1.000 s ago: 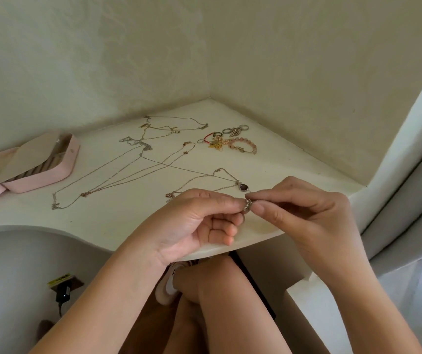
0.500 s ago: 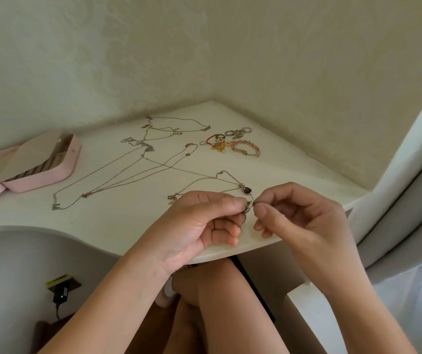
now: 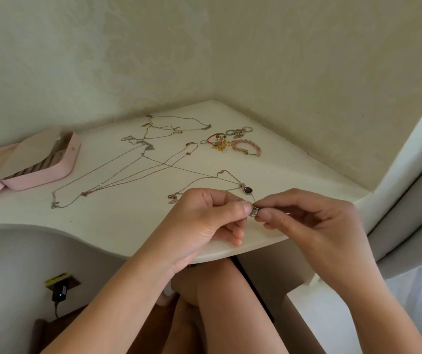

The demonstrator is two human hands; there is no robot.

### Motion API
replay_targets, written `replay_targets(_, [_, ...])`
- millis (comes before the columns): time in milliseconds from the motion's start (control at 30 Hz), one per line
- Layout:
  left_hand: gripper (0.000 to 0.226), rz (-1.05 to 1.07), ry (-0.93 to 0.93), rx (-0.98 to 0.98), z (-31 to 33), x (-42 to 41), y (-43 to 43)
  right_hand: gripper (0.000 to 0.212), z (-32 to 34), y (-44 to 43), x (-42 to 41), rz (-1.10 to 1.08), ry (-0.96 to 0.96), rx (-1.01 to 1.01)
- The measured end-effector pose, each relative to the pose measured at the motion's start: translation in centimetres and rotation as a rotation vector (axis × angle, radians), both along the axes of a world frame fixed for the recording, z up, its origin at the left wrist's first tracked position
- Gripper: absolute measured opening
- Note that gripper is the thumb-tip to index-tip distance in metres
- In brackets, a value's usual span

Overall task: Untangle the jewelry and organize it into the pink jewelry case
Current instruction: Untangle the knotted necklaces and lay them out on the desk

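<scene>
Over the front edge of the white corner shelf [image 3: 118, 226], my left hand [image 3: 205, 221] and my right hand [image 3: 312, 221] pinch a small silver charm [image 3: 254, 212] between thumb and forefinger. A thin chain runs from the charm back across the shelf. Just behind my fingers lies a necklace with a dark teardrop pendant [image 3: 248, 190]. Several long thin chains [image 3: 118, 175] cross each other mid-shelf. The pink jewelry case [image 3: 41, 159] lies open at the left.
A heap of rings, a pink bead bracelet [image 3: 247, 148] and gold charms lies near the back corner. Walls enclose the shelf behind and to the right. A grey curtain [image 3: 409, 226] hangs right. Below are my knees and a wall plug [image 3: 59, 293].
Both hands stay at the same spot, still pinching the charm. The right hand's fingers have curled in and shifted slightly lower. The camera has drifted a little.
</scene>
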State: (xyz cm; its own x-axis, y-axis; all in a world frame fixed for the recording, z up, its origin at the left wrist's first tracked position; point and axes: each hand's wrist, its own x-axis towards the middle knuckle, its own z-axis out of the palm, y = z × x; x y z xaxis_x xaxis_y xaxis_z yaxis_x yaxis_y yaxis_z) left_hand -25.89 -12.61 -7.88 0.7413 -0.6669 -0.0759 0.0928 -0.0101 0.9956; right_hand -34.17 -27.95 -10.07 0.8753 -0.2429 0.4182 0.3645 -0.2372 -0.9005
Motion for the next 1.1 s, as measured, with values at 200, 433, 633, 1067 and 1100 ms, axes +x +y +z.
replay_targets(200, [0.018,-0.074,0.036,0.1,0.6,0.4,0.0,0.011,0.2,-1.4,0.2,0.026,-0.067,-0.302])
replay_targets(433, [0.024,-0.091,0.151,0.231,1.2,1.3,-0.8,0.017,1.1,-2.5,0.8,-0.011,-0.232,-0.756])
replay_targets(633, [0.014,-0.098,0.186,0.224,1.5,2.2,-1.2,0.012,1.9,-3.0,1.7,-0.006,-0.262,-0.976])
replay_targets(1067, [0.009,-0.1,-0.271,0.007,-0.2,1.4,-0.2,0.028,1.3,-3.9,2.7,0.447,0.302,-0.008])
replay_targets(1100, [0.008,-0.129,-0.275,0.011,-0.2,1.3,-0.2,0.023,1.3,-4.2,2.8,0.522,0.323,0.015])
